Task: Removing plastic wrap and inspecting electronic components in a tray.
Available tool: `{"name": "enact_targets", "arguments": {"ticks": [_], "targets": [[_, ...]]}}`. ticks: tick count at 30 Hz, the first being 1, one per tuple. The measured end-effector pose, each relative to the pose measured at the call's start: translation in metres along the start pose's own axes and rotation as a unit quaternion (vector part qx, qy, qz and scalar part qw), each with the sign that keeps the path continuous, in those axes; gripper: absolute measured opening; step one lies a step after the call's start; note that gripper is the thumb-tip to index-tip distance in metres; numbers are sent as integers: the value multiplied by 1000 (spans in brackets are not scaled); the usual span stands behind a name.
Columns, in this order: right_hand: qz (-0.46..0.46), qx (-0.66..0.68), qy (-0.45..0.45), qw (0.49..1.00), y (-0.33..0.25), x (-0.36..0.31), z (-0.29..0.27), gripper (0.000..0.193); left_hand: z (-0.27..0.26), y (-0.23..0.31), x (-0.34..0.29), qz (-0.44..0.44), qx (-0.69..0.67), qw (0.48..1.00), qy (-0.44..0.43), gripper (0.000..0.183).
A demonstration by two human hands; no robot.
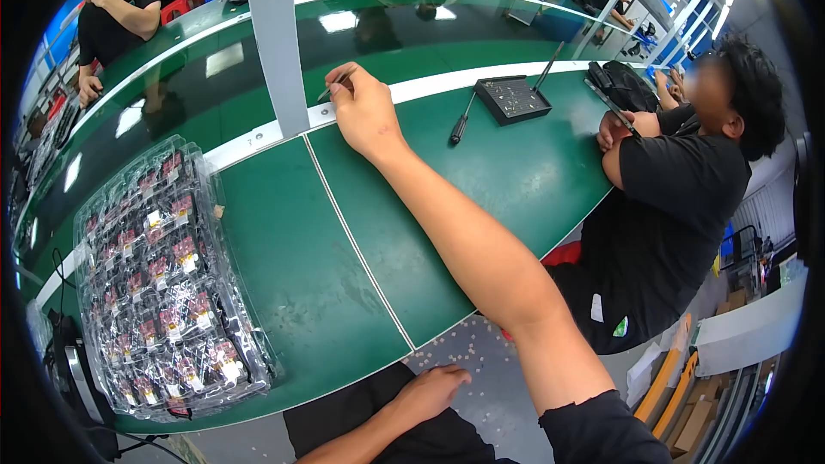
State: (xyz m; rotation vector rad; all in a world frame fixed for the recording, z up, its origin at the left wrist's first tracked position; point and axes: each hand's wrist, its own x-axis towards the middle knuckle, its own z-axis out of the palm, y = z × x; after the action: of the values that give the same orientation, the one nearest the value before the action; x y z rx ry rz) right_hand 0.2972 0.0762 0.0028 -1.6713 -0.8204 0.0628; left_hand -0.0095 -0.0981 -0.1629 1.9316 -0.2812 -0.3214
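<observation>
Green-topped desk point(292, 275) fills the mid. area, L side taken up by a clear plastic compartment tray point(237, 294) of dark-and-red parts point(183, 249). Bare R hand point(365, 112) is up at the desk's far white rail point(430, 84), L hand point(432, 393) low past the near edge, fingers loosely bent, can't tell if gripping anything; then a sm. black rectangular box point(526, 117) & last, a slim dark metal tool point(345, 78) pinched narrow betw. R fingers.

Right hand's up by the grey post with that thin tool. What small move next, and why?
Probably draw the right hand slightly back over the green bench top, tool still held: the thin tool sits close beside the grey post, so sideways motion there might knock it.
</observation>
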Motion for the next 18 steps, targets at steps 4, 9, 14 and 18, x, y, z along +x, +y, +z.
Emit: {"name": "enact_targets", "arguments": {"ticks": [4,9,14,18], "targets": [[5,4,-10,1000,-3,-3,0,16,-2,2,0,-1,-2,1000,-1,25],[-1,6,-7,1000,-5,-6,-1,17,-2,3,-1,-10,-6,1000,-11,27],[-6,5,-7,1000,-4,-3,-1,18,0,1,-1,-11,-4,1000,-12,27],[-1,2,-9,1000,-5,-1,0,18,0,-2,-1,-2,0,1000,-4,24]]}}
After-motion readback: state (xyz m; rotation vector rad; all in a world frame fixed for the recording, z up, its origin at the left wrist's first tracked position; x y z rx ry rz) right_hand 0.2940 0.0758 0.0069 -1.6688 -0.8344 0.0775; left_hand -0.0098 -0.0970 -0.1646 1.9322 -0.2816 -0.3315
